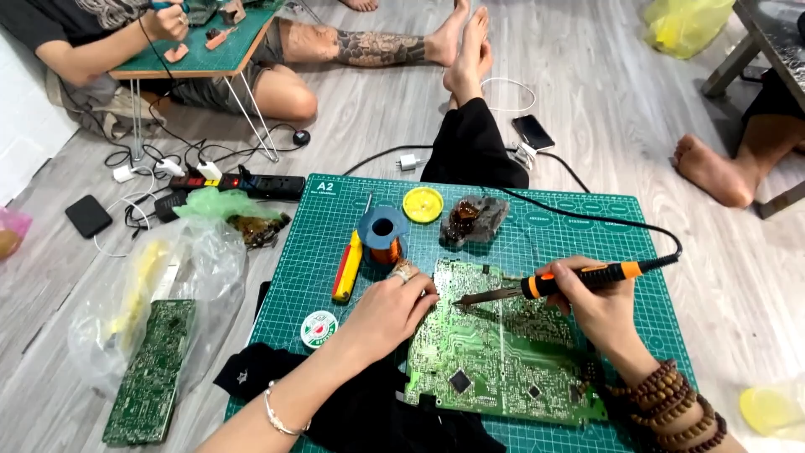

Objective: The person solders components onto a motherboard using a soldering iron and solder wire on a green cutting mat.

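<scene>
A green circuit board [503,361] lies solder side up on a teal cutting mat [579,226]. My left hand [390,312], with a ring and a thin bracelet, rests on the board's upper left corner, fingers pinched there; whether it holds anything is hidden. My right hand [599,302] grips a soldering iron [579,277] with an orange and black handle. Its tip touches the board just right of my left fingers. Brown bead bracelets circle my right wrist.
On the mat: a yellow and red tool [347,267], a blue spool with copper wire [384,235], a yellow tin [423,204], a grey sponge holder [474,220], a round tin [319,329]. Another board [151,369], plastic bags, a power strip [243,183] lie left. Other people sit around.
</scene>
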